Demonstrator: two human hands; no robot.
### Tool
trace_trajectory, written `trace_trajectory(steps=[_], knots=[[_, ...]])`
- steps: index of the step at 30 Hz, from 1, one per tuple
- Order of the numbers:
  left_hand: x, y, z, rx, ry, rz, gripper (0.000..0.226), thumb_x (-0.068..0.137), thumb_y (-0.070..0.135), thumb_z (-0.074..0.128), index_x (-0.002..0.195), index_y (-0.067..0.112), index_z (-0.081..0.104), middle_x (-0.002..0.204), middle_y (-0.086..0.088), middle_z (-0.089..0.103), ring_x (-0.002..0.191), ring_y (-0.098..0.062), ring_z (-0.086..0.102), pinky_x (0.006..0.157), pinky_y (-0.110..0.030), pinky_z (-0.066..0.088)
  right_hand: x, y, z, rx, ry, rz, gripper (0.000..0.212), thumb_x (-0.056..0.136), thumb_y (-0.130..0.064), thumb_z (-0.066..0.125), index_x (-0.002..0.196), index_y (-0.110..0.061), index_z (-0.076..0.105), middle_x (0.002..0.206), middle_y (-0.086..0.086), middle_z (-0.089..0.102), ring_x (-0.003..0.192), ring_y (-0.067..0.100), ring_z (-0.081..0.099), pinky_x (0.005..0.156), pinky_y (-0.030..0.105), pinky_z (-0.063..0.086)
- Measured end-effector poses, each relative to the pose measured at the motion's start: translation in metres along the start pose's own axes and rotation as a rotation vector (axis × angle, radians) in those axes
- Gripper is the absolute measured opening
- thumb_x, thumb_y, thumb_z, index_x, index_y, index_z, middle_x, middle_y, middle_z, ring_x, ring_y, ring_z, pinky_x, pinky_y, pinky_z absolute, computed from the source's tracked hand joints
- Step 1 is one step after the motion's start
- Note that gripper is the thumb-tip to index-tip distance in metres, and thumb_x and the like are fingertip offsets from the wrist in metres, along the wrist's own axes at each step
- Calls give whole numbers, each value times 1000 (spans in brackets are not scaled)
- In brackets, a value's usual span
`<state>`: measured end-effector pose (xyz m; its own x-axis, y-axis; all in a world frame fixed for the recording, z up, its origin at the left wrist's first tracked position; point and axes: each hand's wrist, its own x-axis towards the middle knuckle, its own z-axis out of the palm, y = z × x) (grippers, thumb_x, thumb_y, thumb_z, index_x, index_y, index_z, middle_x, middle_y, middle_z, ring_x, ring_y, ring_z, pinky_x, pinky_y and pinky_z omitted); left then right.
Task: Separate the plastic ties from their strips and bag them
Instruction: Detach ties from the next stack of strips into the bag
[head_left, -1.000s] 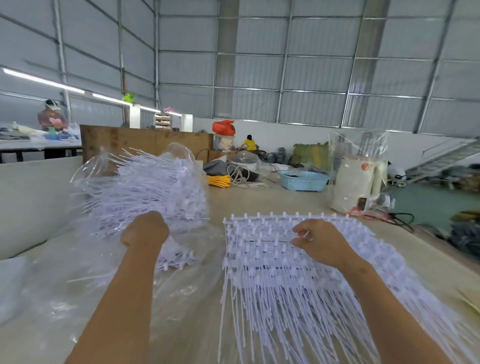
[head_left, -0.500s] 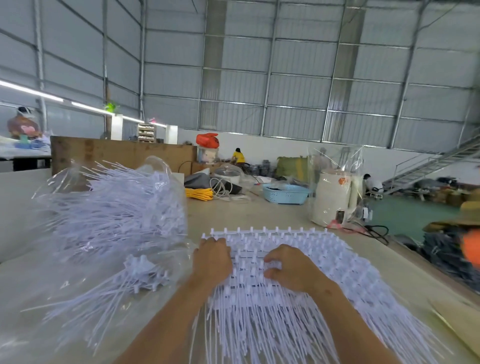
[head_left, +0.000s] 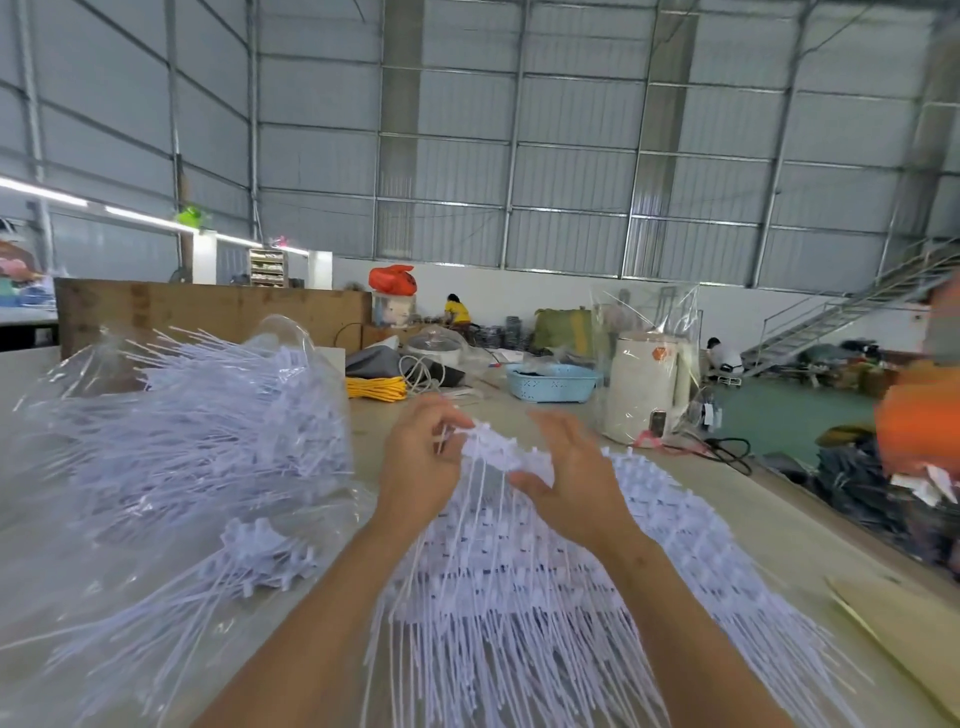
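A fan-shaped pile of white plastic tie strips (head_left: 545, 582) lies on the table in front of me. My left hand (head_left: 421, 462) and my right hand (head_left: 571, 478) hold one strip of white ties (head_left: 498, 449) lifted above the pile's far end, each gripping one end of its head bar; the tie tails hang down between my forearms. To the left, a clear plastic bag (head_left: 171, 426) bulges with loose white ties, and a small bunch of ties (head_left: 260, 551) lies on the bag's flattened near part.
Beyond the pile stand a white roll wrapped in clear plastic (head_left: 647, 389), a light blue basket (head_left: 553, 383), yellow cord (head_left: 376, 387) and a brown board (head_left: 208, 312). A cardboard piece (head_left: 898, 623) lies at the right table edge. An orange-clad person (head_left: 919, 415) is at far right.
My left hand left the bag and came to the pile. Both hands then raised one strip off the far end of the pile. The camera tilted up.
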<state>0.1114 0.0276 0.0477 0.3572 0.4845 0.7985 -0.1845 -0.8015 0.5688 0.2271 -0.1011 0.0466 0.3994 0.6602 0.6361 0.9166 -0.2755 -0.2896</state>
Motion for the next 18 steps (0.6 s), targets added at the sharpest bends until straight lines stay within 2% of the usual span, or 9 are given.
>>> trace_trajectory(steps=[2,4,7,9,11,13,16,18], knots=[[3,22,1,-145,-30,62,38,80,-9,64,80,28,52,94,4,58,84,-8,60,70,-9,48,3,-11,-12,90,62,-68,69,85,-45,60,144,-23,31,145,-4,36,134,17,33,106,45,32],[4,36,2,-234,-84,52,46,81,-8,63,82,35,47,94,8,60,83,-8,64,72,-16,52,6,-19,-21,187,69,-76,59,87,-43,58,140,-24,39,139,-4,46,129,18,41,104,49,33],[3,39,3,-202,-107,18,45,82,-7,61,91,33,43,92,5,58,84,-12,64,72,-25,54,8,-23,-26,160,80,-98,38,90,-31,60,125,-19,55,122,0,59,114,20,51,97,37,40],[1,34,1,-17,-134,-40,39,84,-3,61,104,26,44,89,10,56,89,-16,62,76,-30,51,4,-23,-23,125,69,-98,30,89,-24,61,117,-13,59,109,3,59,105,22,52,87,31,39],[0,30,-3,269,-236,-43,38,84,5,63,118,17,48,92,9,60,96,-18,60,84,-34,48,1,-25,-18,106,67,-110,20,89,-20,61,107,-11,58,96,-2,53,97,22,53,82,34,39],[2,35,-12,406,-377,-2,36,83,9,64,117,16,55,99,5,66,99,-20,59,89,-39,47,-1,-30,-18,89,86,-142,15,90,-19,59,103,-12,56,90,-6,51,93,22,53,80,36,39],[9,54,-31,131,-472,-2,41,82,5,64,119,21,56,104,1,66,93,-15,62,84,-35,52,0,-42,-31,142,186,-207,19,88,-15,62,106,-9,61,100,3,62,94,24,57,79,34,43],[12,72,-42,-49,-443,26,31,84,12,68,112,23,59,97,2,67,83,-11,64,75,-29,55,0,-54,-47,176,271,-250,21,85,-9,64,106,-9,64,103,6,64,95,25,59,78,36,47]])
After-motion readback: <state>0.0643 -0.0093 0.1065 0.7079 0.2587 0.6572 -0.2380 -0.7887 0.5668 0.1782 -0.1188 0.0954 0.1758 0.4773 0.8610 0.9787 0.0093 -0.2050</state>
